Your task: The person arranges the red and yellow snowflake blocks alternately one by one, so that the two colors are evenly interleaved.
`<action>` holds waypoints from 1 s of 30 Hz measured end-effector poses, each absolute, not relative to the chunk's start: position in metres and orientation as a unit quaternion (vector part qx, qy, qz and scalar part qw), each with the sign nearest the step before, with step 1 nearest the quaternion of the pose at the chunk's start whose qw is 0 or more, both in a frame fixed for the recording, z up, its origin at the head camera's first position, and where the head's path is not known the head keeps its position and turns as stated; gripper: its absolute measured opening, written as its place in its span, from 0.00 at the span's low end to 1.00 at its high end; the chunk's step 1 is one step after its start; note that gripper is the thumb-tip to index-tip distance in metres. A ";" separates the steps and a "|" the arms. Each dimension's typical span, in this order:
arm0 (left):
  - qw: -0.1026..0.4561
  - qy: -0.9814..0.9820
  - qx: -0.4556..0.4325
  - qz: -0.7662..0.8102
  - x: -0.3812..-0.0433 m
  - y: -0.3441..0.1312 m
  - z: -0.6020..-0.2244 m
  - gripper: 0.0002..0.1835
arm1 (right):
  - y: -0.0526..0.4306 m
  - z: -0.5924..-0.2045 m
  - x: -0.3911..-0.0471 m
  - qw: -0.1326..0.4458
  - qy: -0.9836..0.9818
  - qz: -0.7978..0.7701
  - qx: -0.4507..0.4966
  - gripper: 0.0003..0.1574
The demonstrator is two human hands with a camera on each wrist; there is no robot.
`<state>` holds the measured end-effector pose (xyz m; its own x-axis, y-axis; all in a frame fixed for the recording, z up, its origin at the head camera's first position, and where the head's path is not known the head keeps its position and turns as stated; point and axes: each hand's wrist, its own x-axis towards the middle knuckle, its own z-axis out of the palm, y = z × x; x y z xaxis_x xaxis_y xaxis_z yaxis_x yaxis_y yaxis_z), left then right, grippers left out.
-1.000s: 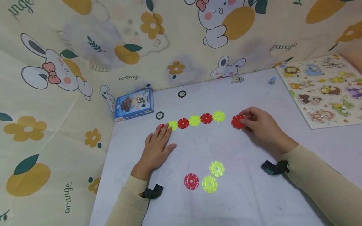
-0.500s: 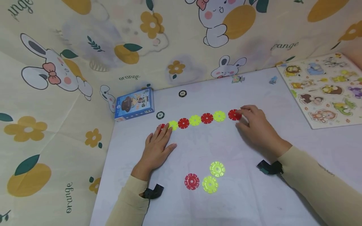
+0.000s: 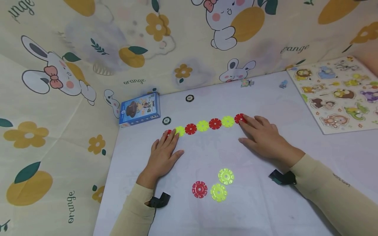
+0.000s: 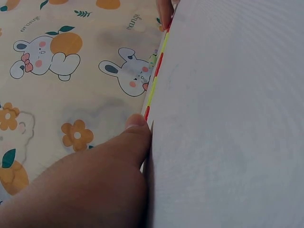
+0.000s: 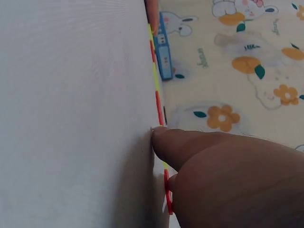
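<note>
A row of flower-shaped plastic discs, red and yellow-green by turns, runs across the table in the head view. My left hand [image 3: 161, 157] lies flat at the row's left end, fingertips on a partly covered red disc [image 3: 168, 132] and the yellow-green disc [image 3: 180, 131] beside it. With fingers extended, my right hand [image 3: 265, 141] touches the red disc [image 3: 240, 118] at the right end, next to a yellow-green disc [image 3: 227, 121]. Nearer the front lie a loose red disc [image 3: 199, 189] and two yellow-green discs, one [image 3: 226, 176] just behind the other [image 3: 219, 192].
A blue card box [image 3: 139, 109] stands at the back left. Two dark round chips, one near [image 3: 166, 120] and one farther back [image 3: 190, 98], lie behind the row. An animal puzzle board [image 3: 336, 95] is at the right, with small pieces [image 3: 247, 83] along the back wall.
My right hand has carried the red disc leftward to the row's right end and changed from pinching it to resting straight fingers on it. The left hand stays in place.
</note>
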<state>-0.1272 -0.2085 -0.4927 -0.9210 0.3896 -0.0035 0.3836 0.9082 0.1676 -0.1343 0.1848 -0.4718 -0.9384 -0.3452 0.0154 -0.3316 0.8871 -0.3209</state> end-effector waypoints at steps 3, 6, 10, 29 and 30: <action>0.021 0.977 0.195 0.079 -0.127 -0.209 -0.493 0.41 | 0.184 -0.472 -0.134 0.020 0.971 -0.162 -0.176 0.50; 0.023 0.978 0.192 0.077 -0.126 -0.209 -0.493 0.41 | 0.183 -0.472 -0.134 0.021 0.969 -0.170 -0.176 0.50; 0.026 0.978 0.192 0.078 -0.126 -0.209 -0.493 0.41 | 0.183 -0.467 -0.132 0.011 0.961 -0.224 -0.164 0.50; 0.020 0.977 0.197 0.082 -0.128 -0.209 -0.492 0.41 | 0.147 -0.453 -0.080 0.251 0.784 -0.485 -0.296 0.42; 0.019 0.977 0.197 0.083 -0.128 -0.209 -0.492 0.41 | 0.145 -0.454 -0.077 0.249 0.798 -0.455 -0.307 0.42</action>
<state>-0.1279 -0.2089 -0.4918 -0.9213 0.3888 -0.0053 0.3824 0.9083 0.1694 -0.0774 0.1449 -0.4540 -0.6879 -0.7162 -0.1179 -0.2632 0.3975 -0.8790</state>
